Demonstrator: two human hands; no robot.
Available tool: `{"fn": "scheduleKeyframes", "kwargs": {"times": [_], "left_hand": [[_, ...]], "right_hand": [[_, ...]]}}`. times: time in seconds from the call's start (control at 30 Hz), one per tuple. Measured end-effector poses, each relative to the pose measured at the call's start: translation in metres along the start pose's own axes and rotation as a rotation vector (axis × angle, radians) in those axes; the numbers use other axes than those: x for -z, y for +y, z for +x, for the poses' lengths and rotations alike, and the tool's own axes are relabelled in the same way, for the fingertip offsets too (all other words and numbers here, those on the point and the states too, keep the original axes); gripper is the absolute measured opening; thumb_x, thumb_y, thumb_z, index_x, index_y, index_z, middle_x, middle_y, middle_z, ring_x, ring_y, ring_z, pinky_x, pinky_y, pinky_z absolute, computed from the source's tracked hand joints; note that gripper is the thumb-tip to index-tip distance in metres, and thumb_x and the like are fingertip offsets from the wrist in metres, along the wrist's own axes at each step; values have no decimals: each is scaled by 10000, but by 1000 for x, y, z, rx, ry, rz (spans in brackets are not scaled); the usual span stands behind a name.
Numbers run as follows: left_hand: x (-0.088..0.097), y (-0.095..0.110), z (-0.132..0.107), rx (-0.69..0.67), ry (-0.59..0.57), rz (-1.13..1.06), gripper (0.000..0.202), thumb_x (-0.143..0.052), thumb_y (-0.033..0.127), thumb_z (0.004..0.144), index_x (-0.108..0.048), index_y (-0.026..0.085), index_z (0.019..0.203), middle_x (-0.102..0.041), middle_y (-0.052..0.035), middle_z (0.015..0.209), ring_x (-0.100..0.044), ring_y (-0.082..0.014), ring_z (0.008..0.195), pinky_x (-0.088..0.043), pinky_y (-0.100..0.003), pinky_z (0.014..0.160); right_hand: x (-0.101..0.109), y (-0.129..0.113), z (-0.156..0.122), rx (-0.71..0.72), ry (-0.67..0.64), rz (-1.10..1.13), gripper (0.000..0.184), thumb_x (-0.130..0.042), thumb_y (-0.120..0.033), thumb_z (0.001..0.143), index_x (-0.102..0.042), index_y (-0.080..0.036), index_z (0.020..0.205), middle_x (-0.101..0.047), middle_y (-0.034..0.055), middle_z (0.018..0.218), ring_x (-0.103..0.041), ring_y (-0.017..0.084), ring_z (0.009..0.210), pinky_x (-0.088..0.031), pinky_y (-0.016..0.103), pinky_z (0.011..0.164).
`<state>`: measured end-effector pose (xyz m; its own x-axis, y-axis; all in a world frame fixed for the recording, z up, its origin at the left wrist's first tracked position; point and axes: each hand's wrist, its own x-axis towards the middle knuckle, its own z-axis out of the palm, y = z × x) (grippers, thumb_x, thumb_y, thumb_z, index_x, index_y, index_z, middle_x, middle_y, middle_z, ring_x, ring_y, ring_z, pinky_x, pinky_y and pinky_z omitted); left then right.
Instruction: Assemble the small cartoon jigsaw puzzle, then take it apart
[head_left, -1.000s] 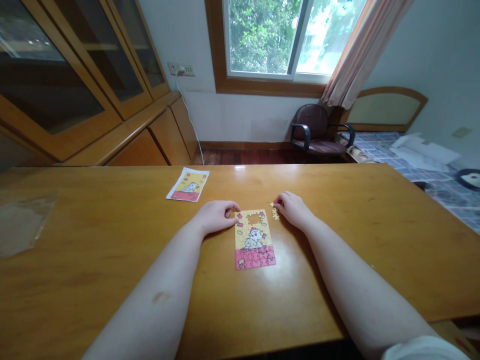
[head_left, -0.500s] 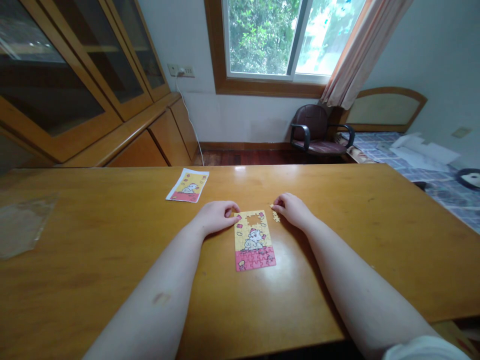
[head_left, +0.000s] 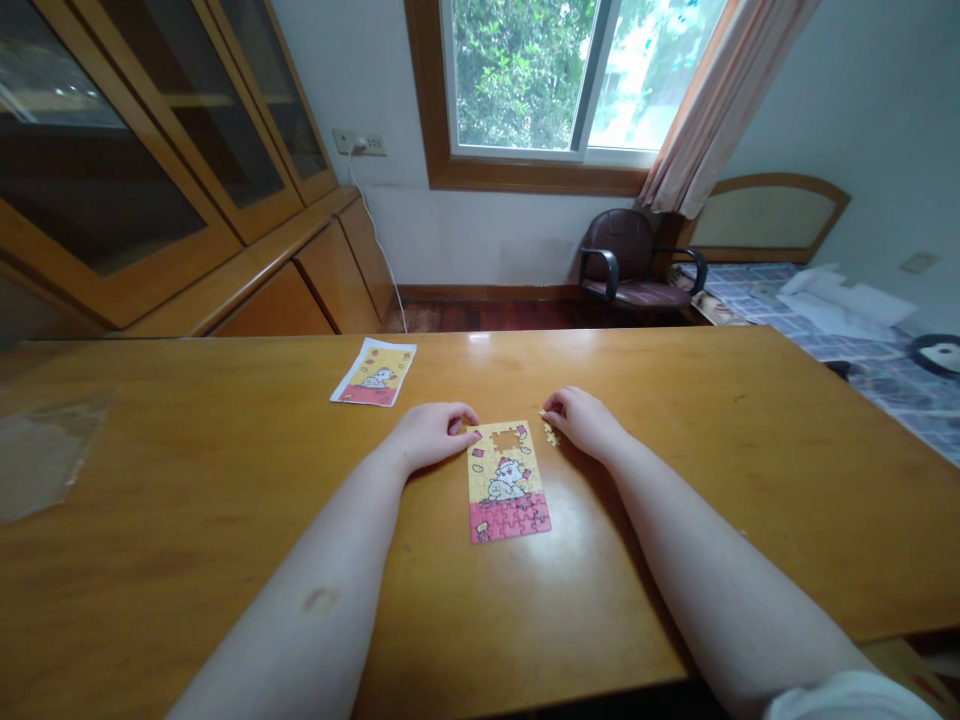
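A jigsaw puzzle with a white cartoon animal on yellow and pink lies on the table in front of me. A gap in its upper part lets the wood show through. My left hand has its curled fingers and thumb closed about the puzzle's upper left corner. To the right of the puzzle, my right hand is closed in a pinch at a small yellow puzzle piece, mostly hidden by the fingertips. Several loose yellow puzzle pieces lie just below those fingertips.
A picture sheet with the same design lies at the table's far side, left of the puzzle. A clear plastic bag is at the left on the wooden table. Beyond stand a chair and a glass-fronted cabinet.
The view has shifted very slightly. Both hands and the puzzle stay nearly where they were; the right fingertips have moved barely, still beside the loose pieces.
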<state>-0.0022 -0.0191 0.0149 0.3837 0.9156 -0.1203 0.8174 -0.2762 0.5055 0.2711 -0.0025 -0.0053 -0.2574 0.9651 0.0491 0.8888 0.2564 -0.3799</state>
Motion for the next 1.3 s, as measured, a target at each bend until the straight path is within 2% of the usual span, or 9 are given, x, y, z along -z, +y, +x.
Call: {"fn": "scheduleKeyframes", "kwargs": {"times": [0.13,0.3,0.47,0.6,0.8,0.93,1.1,1.3], "left_hand": [[1,1,0,-2,-1,-1,320,-550,492,759,-663,250,936,-600,17,689,-547,-145,630,-308,-255,544],[1,0,0,-2,-10,4,303,-551,485,768,-660,260,940,-600,27,696,-543,-143,640,-309,-256,560],[1,1,1,-2,-11,2,302,-553,483,767,-662,253,930,-597,24,689,-538,-142,634,-305,-253,558],[2,2,0,-1,-8,-3,305,-555,488,765,-662,254,927,-596,25,687,-535,-139,630,-304,-252,555],[1,1,0,-3,-6,-8,309,-553,489,762,-663,257,934,-596,26,688,-535,-139,626,-307,-255,549],[-1,-1,1,-3,1,-7,326,-549,501,757,-665,256,938,-597,24,687,-537,-140,626,-307,-254,543],[-1,-1,1,-5,1,-14,329,-551,506,757,-666,252,932,-597,24,680,-532,-140,623,-307,-254,546],[0,1,0,-2,7,-9,324,-559,507,753,-669,261,934,-597,26,691,-535,-141,631,-311,-257,552]], "right_hand": [[0,-2,-1,17,-20,-16,63,-615,-249,835,-622,-186,834,-645,58,910,-570,175,854,-407,276,768],[1,-4,-3,51,-9,10,65,-620,-239,818,-593,-180,823,-634,50,862,-557,158,789,-402,259,729],[1,-1,-4,61,-10,133,36,-633,-206,794,-603,-188,806,-651,8,804,-559,129,724,-391,235,678],[4,-7,-7,93,3,238,61,-641,-245,800,-662,-194,826,-664,1,777,-562,127,709,-399,236,669],[1,-33,-19,137,-153,389,185,-635,-229,806,-720,-222,969,-720,22,907,-626,144,780,-451,251,727],[-4,-41,-22,166,-210,351,107,-665,-230,786,-742,-230,860,-720,8,853,-632,151,781,-455,255,737],[-7,-40,-20,263,-141,302,45,-682,-203,777,-726,-209,777,-667,9,789,-599,141,771,-443,247,742],[-13,-43,-19,232,-71,311,46,-670,-185,787,-710,-196,767,-637,11,790,-584,127,752,-444,245,751]]}}
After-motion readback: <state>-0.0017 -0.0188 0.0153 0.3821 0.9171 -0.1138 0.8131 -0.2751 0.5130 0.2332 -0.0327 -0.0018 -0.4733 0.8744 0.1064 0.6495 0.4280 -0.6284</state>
